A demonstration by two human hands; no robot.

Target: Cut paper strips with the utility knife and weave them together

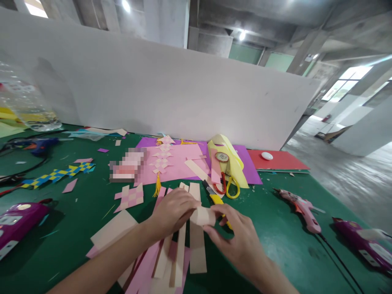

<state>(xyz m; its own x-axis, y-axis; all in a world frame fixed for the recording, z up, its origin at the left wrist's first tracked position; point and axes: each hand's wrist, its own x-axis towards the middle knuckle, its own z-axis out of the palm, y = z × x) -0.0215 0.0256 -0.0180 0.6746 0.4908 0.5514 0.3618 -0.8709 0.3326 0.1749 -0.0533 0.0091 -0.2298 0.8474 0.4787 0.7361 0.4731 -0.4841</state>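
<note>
A cream paper strip [202, 217] is curled into a rounded bend between my two hands, above the green table. My left hand [177, 209] has its fingers bent over the left end of it. Thumb and fingers of my right hand [235, 232] pinch its right side. Below lie flat cream strips [197, 249] and pink strips [143, 267], partly hidden by my left forearm. A yellow utility knife [217, 199] rests just behind my right hand, which partly covers it. Scissors [233, 188] with red and yellow handles lie beyond the knife.
Woven pink-and-cream paper pieces [131, 198] lie behind the strips, one with a yellow tassel [157, 185]. A pink glue gun [301, 208] and a purple power strip [364, 243] are at right. Another power strip [23, 220] is at left. A white partition [171, 90] borders the back.
</note>
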